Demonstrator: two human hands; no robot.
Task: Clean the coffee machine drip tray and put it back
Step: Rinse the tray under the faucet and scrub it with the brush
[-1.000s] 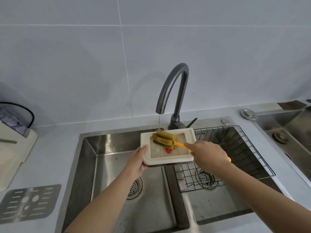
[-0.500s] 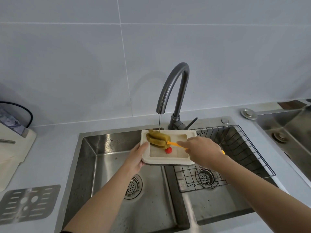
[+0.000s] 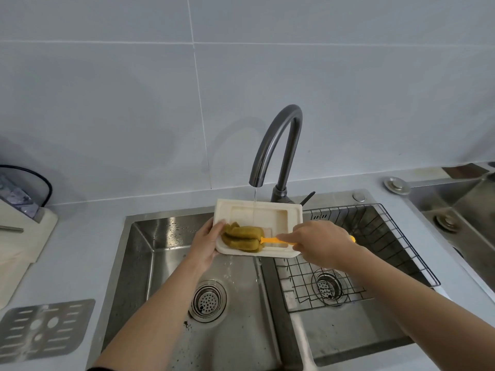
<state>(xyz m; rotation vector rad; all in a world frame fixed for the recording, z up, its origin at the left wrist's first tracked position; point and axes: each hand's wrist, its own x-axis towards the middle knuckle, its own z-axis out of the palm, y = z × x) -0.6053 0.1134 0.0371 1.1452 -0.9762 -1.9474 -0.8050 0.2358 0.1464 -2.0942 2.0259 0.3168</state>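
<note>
A cream plastic drip tray (image 3: 270, 214) is held over the sink under a thin stream from the dark curved faucet (image 3: 278, 145). My left hand (image 3: 207, 243) grips the tray's left edge. My right hand (image 3: 318, 242) is closed on the orange handle of a sponge brush (image 3: 245, 236), whose olive-green sponge head lies in the tray's near left corner. The tray tilts toward me, and water runs off its front edge into the left basin.
A double steel sink (image 3: 166, 263) lies below, with a wire rack (image 3: 375, 253) in the right basin. A metal drip grate (image 3: 42, 329) rests on the grey counter at lower left. A cream appliance (image 3: 18, 236) stands at the left edge.
The sponge head has slid from the tray's far left corner to its near left corner. The tray has tipped toward me, and the red spot inside it is no longer visible.
</note>
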